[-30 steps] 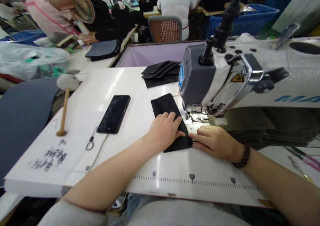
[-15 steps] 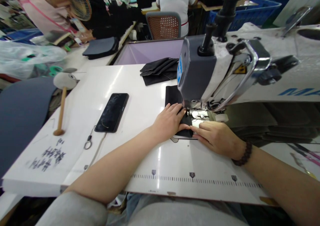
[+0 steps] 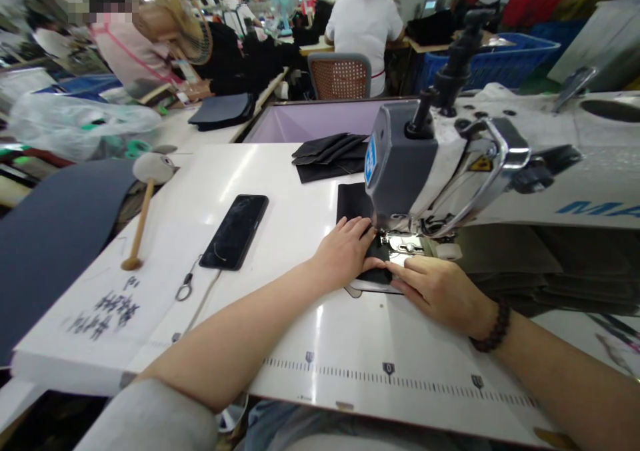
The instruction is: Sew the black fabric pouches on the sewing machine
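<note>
A piece of black fabric (image 3: 353,201) lies under the needle area of a sewing machine (image 3: 405,151). My left hand (image 3: 346,251) rests flat on the fabric, fingers spread a little, just left of the presser foot. My right hand (image 3: 437,288) touches the near right edge of the fabric with its fingertips, beside the metal needle plate (image 3: 403,246); its other fingers are partly folded and what they hold, if anything, is hidden. The two hands nearly meet at the fabric's edge. Behind the machine head, folded black pieces (image 3: 330,156) lie on the white table (image 3: 280,324).
Left on the table are a phone (image 3: 235,231) with a ring strap (image 3: 184,288) and a mallet (image 3: 143,221). Dark stacked pieces (image 3: 520,258) sit under the machine arm. Beyond are a chair (image 3: 340,76), a blue basket (image 3: 505,58) and a seated person (image 3: 364,24).
The camera view has tilted up slightly, so everything sits lower in the picture. Both hands keep nearly the same place on the fabric.
</note>
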Available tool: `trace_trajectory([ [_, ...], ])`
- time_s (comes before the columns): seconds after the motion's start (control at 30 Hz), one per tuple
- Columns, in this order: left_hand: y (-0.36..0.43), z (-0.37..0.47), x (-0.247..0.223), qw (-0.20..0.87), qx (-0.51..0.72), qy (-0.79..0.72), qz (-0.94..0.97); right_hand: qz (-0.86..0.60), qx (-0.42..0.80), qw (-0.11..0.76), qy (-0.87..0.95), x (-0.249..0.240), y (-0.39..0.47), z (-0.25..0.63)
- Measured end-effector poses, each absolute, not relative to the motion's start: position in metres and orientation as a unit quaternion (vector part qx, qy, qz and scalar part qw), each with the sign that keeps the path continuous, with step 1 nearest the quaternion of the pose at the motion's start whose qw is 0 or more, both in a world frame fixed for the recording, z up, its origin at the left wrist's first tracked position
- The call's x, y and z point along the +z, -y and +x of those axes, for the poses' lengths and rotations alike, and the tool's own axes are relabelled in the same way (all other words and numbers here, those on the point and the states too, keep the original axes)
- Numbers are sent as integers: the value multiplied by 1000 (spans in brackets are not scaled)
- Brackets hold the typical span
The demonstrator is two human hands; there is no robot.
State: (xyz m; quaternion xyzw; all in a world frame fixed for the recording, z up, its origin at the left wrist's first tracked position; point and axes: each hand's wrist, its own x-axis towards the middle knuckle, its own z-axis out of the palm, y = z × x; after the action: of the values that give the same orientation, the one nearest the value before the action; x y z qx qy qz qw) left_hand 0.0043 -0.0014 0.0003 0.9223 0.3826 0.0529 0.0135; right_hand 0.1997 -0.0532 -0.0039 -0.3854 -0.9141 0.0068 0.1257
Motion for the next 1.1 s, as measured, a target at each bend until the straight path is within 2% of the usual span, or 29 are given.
trace_trajectory([
  [0.63,3,4,1,-2,69,-383,921,-392,32,135,910,1,54,197],
  [1.1,1,4,-1,3,76,-377,923,-406,40,111,906,1,53,197],
])
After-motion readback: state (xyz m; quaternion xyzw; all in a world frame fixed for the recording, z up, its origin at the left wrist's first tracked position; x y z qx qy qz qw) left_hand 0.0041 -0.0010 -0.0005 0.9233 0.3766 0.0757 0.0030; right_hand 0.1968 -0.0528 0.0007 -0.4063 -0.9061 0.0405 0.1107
